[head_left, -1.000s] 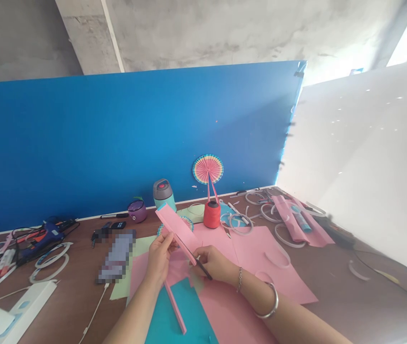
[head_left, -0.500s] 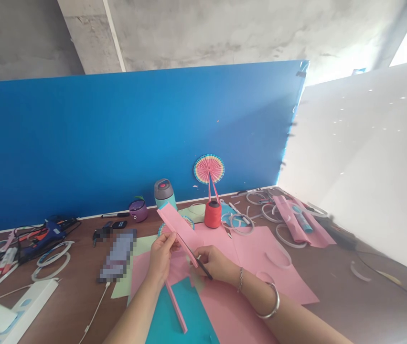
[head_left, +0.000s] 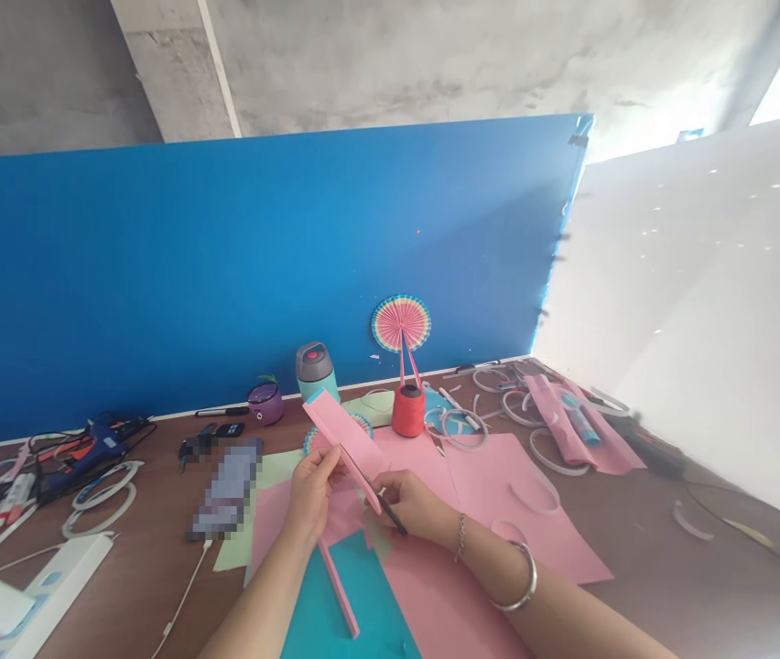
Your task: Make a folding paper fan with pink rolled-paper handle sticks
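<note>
Hardly anything has shifted over the last second. I see the left hand (head_left: 313,491) still pinching the flat, stiff folded pink strip (head_left: 345,437), which slants up off the table. The right hand (head_left: 412,503) is curled shut around a thin black stick (head_left: 390,515), maybe a pen, at the strip's lower end. Beneath them lie a smooth teal sheet (head_left: 331,613), a narrow pink bar (head_left: 339,590) and matte pink sheets (head_left: 500,485) on the brown wood-grain table (head_left: 637,567). A cylindrical red thread spool (head_left: 408,411) stands behind them.

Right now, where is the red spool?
In the head view, the red spool stands near the blue board, right of the bottle, below the fan.
</note>
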### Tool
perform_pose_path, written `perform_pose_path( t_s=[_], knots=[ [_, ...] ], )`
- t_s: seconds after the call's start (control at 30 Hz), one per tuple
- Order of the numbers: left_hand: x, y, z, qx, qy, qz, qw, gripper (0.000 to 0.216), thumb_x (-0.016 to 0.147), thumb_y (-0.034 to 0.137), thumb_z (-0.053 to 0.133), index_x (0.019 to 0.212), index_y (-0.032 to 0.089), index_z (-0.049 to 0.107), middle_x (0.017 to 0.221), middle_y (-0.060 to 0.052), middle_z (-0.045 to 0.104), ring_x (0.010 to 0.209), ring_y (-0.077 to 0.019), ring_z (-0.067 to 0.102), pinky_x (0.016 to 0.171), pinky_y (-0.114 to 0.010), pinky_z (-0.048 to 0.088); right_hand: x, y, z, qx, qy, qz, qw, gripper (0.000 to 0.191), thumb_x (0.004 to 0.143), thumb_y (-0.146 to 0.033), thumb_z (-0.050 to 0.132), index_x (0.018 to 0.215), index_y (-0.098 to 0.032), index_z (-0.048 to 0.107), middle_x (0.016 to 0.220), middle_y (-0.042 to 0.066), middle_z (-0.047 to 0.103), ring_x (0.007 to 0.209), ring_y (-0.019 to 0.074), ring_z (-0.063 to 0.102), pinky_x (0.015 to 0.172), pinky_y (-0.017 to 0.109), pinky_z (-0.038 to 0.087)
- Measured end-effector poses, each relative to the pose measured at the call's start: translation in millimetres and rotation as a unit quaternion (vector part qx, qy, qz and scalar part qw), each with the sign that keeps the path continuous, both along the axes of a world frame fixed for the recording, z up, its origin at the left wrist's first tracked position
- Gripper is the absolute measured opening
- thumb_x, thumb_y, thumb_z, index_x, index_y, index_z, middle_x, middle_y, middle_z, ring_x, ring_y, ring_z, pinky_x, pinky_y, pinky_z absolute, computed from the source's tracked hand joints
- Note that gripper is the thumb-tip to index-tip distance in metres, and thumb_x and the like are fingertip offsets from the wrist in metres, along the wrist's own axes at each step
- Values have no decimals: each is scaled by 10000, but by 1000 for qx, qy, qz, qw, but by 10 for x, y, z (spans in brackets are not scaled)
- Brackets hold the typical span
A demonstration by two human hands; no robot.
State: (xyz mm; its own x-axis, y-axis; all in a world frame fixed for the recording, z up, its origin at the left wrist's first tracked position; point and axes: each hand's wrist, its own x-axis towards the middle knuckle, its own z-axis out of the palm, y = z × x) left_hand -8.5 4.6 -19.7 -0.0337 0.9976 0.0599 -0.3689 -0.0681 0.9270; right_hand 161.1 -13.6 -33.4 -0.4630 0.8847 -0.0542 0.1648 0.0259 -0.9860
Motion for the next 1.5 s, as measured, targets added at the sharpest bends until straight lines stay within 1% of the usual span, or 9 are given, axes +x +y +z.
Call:
perform_pose_path(
  t_s=[0.23,0.37,0.5,0.6,0.73,0.83,1.17,1.33,1.5],
  knots=[
    [3,7,-14,-5,0,4,1000,282,641,402,751,647,136,657,636,-39,649,600,-144,578,622,-274,452,-7,3,27,-2,2,7,1000,83,587,-174,547,667,-171,570,403,-90,459,326,56,386,327,160,272],
    [9,2,4,-7,-6,5,1000,288,630,407,756,637,140,650,626,-33,646,589,-142,576,607,-268,445,-12,6,28,-5,-5,-3,1000,93,579,-151,541,663,-172,573,392,-95,446,331,55,382,337,161,279],
    [3,-2,27,-8,-18,14,1000,282,663,417,727,707,146,659,670,-33,661,621,-151,592,598,-264,438,-15,24,-14,-5,-7,-2,1000,92,578,-144,552,661,-170,582,421,-84,474,347,62,406,338,162,279],
    [-16,8,21,-10,-26,22,999,274,652,398,739,736,152,652,678,-27,662,637,-152,595,603,-260,438,-10,32,-44,6,-10,3,1000,72,596,-167,575,665,-168,597,442,-74,493,367,67,427,348,164,281],
    [-33,17,2,-10,-29,21,999,277,637,392,752,709,146,646,667,-27,649,624,-147,583,608,-265,442,0,26,-38,19,-12,8,1000,98,614,-177,581,702,-165,622,462,-65,515,381,75,440,365,173,303],
    [-29,9,-6,-14,-16,16,1000,284,644,403,749,667,142,641,633,-22,630,591,-135,565,595,-261,440,2,22,-23,12,-19,5,1000,119,616,-176,579,722,-165,632,440,-69,508,366,76,429,367,177,307],
    [-3,-5,12,-11,-4,20,1000,281,631,404,750,643,140,655,622,-25,636,583,-131,568,599,-264,454,-6,26,-32,6,-6,3,1000,74,596,-175,567,659,-166,604,428,-68,484,370,77,424,360,180,277],
    [2,-15,24,-8,20,25,999,278,635,401,746,636,139,653,603,-18,628,569,-121,556,579,-247,440,1,30,-38,13,-3,5,1000,76,609,-192,580,674,-168,611,431,-63,501,364,79,420,355,180,279],
    [29,-32,35,-13,38,29,999,282,624,407,749,617,141,658,571,-12,618,533,-114,546,533,-234,420,-3,47,-77,16,15,3,1000,123,599,-152,552,697,-171,625,453,-59,530,381,77,421,374,177,288]
  ],
)
